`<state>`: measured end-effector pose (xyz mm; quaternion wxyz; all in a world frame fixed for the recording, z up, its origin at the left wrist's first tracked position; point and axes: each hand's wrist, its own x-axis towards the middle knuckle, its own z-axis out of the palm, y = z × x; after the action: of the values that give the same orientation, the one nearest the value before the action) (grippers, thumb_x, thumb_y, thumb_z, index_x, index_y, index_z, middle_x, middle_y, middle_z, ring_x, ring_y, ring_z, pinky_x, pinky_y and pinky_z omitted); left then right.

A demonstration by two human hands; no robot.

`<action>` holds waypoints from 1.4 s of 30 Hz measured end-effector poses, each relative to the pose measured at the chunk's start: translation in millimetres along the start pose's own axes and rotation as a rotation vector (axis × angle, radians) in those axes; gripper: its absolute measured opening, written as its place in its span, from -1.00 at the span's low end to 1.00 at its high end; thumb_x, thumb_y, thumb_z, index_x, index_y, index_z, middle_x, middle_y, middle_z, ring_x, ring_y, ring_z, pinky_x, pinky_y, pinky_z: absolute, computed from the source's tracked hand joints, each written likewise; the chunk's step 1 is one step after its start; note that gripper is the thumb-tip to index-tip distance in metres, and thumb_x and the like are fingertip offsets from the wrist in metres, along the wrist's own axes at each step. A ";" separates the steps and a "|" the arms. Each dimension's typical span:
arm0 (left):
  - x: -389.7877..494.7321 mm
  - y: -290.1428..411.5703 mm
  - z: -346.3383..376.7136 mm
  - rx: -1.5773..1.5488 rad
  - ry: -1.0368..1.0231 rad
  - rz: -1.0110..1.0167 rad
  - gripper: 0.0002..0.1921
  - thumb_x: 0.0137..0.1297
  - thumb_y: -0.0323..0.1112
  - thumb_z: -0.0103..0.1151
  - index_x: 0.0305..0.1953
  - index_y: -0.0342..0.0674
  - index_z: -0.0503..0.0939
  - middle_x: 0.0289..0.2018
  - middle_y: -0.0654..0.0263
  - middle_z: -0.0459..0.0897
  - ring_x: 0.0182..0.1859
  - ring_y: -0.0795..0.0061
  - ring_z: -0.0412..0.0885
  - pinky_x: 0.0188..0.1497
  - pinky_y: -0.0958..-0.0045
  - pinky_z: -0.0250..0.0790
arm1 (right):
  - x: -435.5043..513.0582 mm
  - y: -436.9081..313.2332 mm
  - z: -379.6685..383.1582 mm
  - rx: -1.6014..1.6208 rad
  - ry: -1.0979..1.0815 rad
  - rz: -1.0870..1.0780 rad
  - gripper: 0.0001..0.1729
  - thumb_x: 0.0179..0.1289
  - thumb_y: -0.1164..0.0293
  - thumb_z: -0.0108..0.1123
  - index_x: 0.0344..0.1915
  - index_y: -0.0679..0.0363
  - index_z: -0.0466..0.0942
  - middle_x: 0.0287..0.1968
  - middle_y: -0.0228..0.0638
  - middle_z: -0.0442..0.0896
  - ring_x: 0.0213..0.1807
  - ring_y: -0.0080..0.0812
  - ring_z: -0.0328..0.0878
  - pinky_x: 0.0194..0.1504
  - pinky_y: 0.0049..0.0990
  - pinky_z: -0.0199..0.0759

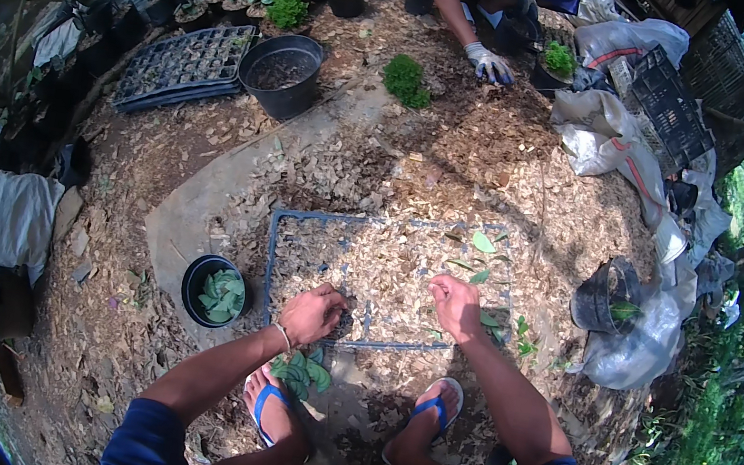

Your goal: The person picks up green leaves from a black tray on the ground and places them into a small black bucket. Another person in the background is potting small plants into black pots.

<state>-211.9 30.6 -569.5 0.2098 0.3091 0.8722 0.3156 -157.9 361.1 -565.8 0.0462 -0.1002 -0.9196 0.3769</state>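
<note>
A shallow plastic seedling tray (273, 239), largely covered with pale wood chips, lies on the ground before me. Over its near left part is my left hand (312, 313), fingers curled; what they may hold is hidden. My right hand (456, 308) is above the tray's right half with thumb and fingertips close together, and I cannot tell whether something small is between them. Loose green leaves (484, 242) lie on the tray's right side. A black pot (189, 284) holding pale green leaves (222, 295) stands left of the tray. More leaves (302, 370) lie by my left foot.
Across from me a person's gloved hand (489, 63) touches dark loose material on the ground. A large black pot (285, 86) and stacked cell trays (184, 64) stand at the upper left. A black pot (596, 302) and pale plastic sacks (638, 337) are at the right.
</note>
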 end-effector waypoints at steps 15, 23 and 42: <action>2.2 0.6 5.3 -0.004 -0.003 -0.008 -0.72 0.30 -0.30 0.26 0.03 -0.02 0.69 -0.13 0.20 0.63 -0.15 0.08 0.72 -0.08 0.11 0.61 | 3.3 -8.3 -7.2 -0.076 -0.068 0.068 -0.74 0.35 0.47 0.20 -0.08 0.15 0.81 -0.20 -0.09 0.84 -0.25 -0.13 0.81 -0.06 -0.22 0.71; 0.6 3.7 4.4 -0.033 0.021 0.011 -0.77 0.29 -0.31 0.23 -0.03 -0.07 0.68 -0.14 0.16 0.63 -0.17 -0.02 0.70 -0.09 0.05 0.59 | 5.9 -13.3 -9.4 -0.082 -0.094 0.128 -0.71 0.34 0.49 0.17 -0.08 0.17 0.81 -0.17 -0.04 0.83 -0.23 -0.10 0.81 0.00 -0.24 0.70; 2.0 2.0 3.2 -0.068 0.009 0.011 -0.76 0.27 -0.33 0.24 -0.03 -0.10 0.67 -0.19 0.15 0.58 -0.20 0.02 0.68 -0.11 0.08 0.60 | 9.5 -4.6 -4.7 -0.123 -0.079 0.070 -0.76 0.28 0.54 0.18 -0.19 0.24 0.80 -0.17 -0.04 0.82 -0.17 -0.09 0.79 0.07 -0.23 0.69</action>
<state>-210.8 34.5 -570.8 0.2146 0.3049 0.8603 0.3477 -167.1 363.2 -559.1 -0.0095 -0.1200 -0.9381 0.3246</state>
